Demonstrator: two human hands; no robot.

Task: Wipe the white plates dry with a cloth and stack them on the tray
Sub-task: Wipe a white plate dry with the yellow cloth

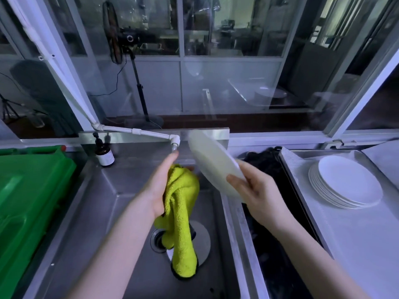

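- Both forearms lie across the bottom of the view, over the steel sink (103,212); between them the yellow-green cloth (183,212) hangs in a long fold above the drain.
- My left hand (159,186) is closed round the bunched top of the cloth, one finger stretched toward the tap (174,145); the fingers behind the cloth are hidden from me.
- My right hand (257,188) pinches the white plate (213,165) at its near rim, thumb on the face turned to me; the plate is steeply tilted in the air above the sink's right edge, just beside the cloth but not touching it.
- On the right, a stack of white plates (345,184) sits flat on the tray (367,244), well apart from the held plate.
- I judge the wipe is about to start; I would spread the cloth over my palm rather than leave it bunched; sweep the face from centre to rim; turn the plate and do the back.
- I would keep the pinch firm, since a damp glaze may slip; gather the hanging tail away from the drain; then lower the plate centred on the stack.
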